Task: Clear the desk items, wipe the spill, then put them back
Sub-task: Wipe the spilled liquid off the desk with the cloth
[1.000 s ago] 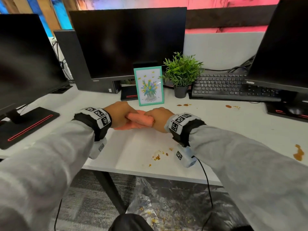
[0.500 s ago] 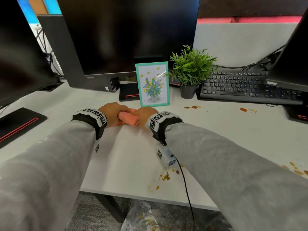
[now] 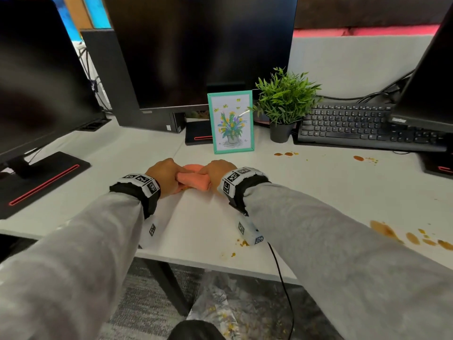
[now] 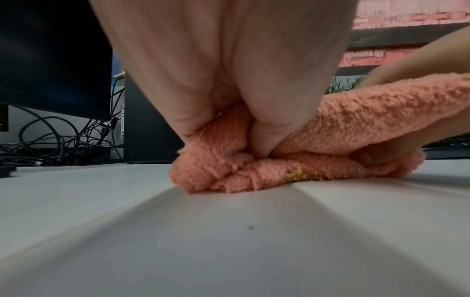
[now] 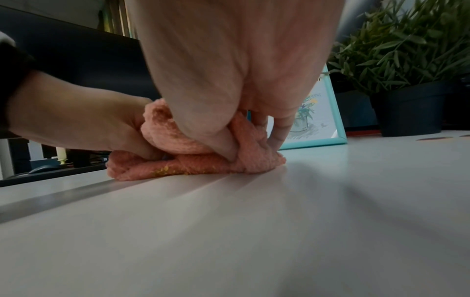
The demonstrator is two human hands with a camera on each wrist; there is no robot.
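A folded orange cloth (image 3: pixel 195 180) lies on the white desk (image 3: pixel 196 229), gripped at its left end by my left hand (image 3: pixel 164 176) and at its right end by my right hand (image 3: pixel 217 174). The left wrist view shows my fingers curled into the cloth (image 4: pixel 279 160), with yellow crumbs on its lower fold. Seen from the right wrist, the cloth (image 5: pixel 193 160) is bunched under both hands. A teal picture frame (image 3: pixel 230 122) and a potted plant (image 3: pixel 284 106) stand just behind. Brown spill spots (image 3: pixel 286 154) lie right of the frame; a bigger smear (image 3: pixel 382 229) is near the right arm.
A black monitor (image 3: pixel 196 50) stands behind the frame, another monitor (image 3: pixel 36 82) at the left, a third (image 3: pixel 429 82) at the right over a black keyboard (image 3: pixel 362 126). Crumbs (image 3: pixel 242 242) lie near the front edge. A plastic bag (image 3: pixel 215 298) sits on the floor below.
Both hands, still gripping the cloth, have slid it away from the front edge toward the picture frame. The head view has moved closer and slightly left.
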